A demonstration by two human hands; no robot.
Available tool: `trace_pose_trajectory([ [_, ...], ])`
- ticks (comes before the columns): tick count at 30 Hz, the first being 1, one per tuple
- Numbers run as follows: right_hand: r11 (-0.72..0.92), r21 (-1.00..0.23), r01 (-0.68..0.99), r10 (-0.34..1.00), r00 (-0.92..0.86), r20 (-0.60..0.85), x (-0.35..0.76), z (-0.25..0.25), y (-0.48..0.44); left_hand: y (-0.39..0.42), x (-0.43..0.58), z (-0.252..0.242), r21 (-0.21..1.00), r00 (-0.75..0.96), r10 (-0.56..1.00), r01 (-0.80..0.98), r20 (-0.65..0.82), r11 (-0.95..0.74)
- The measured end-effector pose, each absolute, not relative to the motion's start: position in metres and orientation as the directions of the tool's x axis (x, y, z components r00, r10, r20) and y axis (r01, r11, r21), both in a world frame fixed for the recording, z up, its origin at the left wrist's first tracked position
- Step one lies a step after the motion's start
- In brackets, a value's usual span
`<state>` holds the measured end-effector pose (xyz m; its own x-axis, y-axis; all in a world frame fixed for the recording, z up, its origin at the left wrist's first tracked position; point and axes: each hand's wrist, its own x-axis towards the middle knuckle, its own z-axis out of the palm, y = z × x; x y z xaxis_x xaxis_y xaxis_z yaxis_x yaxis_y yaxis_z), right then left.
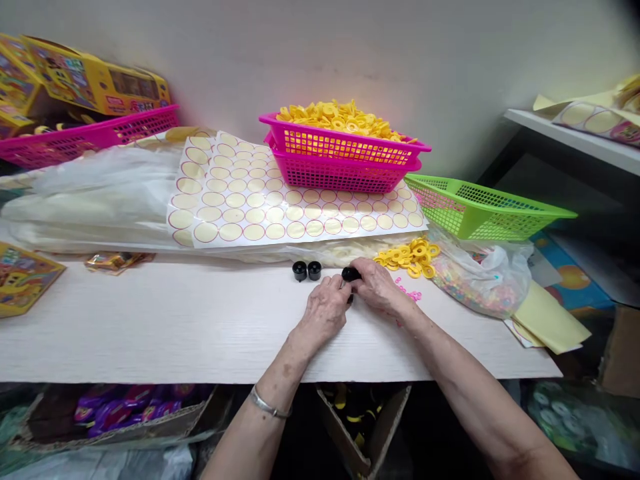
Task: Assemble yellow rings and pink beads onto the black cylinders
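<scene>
My left hand (325, 310) is closed, its fingertips pressed against small black parts at the middle of the table. Fingers of my right hand (380, 287) are wrapped round a black round cap (351, 274), right beside the left fingertips. The edge of another black piece (351, 299) shows between the two hands; most of it is hidden. Two black cup-shaped caps (307, 270) stand side by side just beyond my left hand. Yellow plastic rings (413, 257) lie heaped past my right hand, and tiny pink pieces (409, 291) are scattered beside its wrist.
Sticker sheets (250, 200) lie at the back under stacked pink baskets (345, 170) of yellow rings. At right are a green basket (475, 207) and a plastic bag (480, 280) of small coloured pieces. An open carton (350, 433) sits below the table's front edge (250, 381).
</scene>
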<state>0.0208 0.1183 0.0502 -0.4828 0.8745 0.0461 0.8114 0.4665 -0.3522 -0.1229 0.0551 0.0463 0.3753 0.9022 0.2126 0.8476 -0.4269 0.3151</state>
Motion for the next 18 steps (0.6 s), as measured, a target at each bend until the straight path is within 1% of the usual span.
trace_pose_trajectory([
  [3,0.470,-0.467,0.749,0.867,-0.491,0.085,0.017,0.047,0.121,0.056,-0.130,0.043,0.437,0.329,0.927,0.817,0.183,-0.376],
  [6,0.499,-0.499,0.708,0.852,-0.505,0.136,0.010,0.044,0.122,0.057,-0.137,0.033,0.617,0.188,0.961,0.738,0.205,-0.275],
  [7,0.487,-0.503,0.714,0.861,-0.489,0.140,0.007,0.043,0.123,0.057,-0.138,0.029,0.696,0.120,0.970,0.679,0.209,-0.234],
  [9,0.441,-0.526,0.727,0.888,-0.440,0.137,0.003,0.041,0.123,0.058,-0.142,0.022,0.850,-0.013,0.983,0.505,0.185,-0.153],
  [11,0.424,-0.565,0.708,0.895,-0.425,0.138,-0.001,0.038,0.124,0.058,-0.147,0.018,0.940,-0.123,0.986,0.334,0.116,-0.068],
  [13,0.465,-0.594,0.656,0.872,-0.456,0.178,-0.005,0.035,0.126,0.057,-0.154,0.016,0.970,-0.230,0.971,0.244,0.056,0.002],
  [16,0.531,-0.586,0.612,0.837,-0.488,0.248,-0.014,0.030,0.131,0.056,-0.167,0.015,0.968,-0.379,0.925,0.243,0.033,0.065],
  [18,0.542,-0.569,0.619,0.832,-0.491,0.259,-0.020,0.030,0.133,0.057,-0.176,0.016,0.959,-0.450,0.893,0.262,0.020,0.110],
])
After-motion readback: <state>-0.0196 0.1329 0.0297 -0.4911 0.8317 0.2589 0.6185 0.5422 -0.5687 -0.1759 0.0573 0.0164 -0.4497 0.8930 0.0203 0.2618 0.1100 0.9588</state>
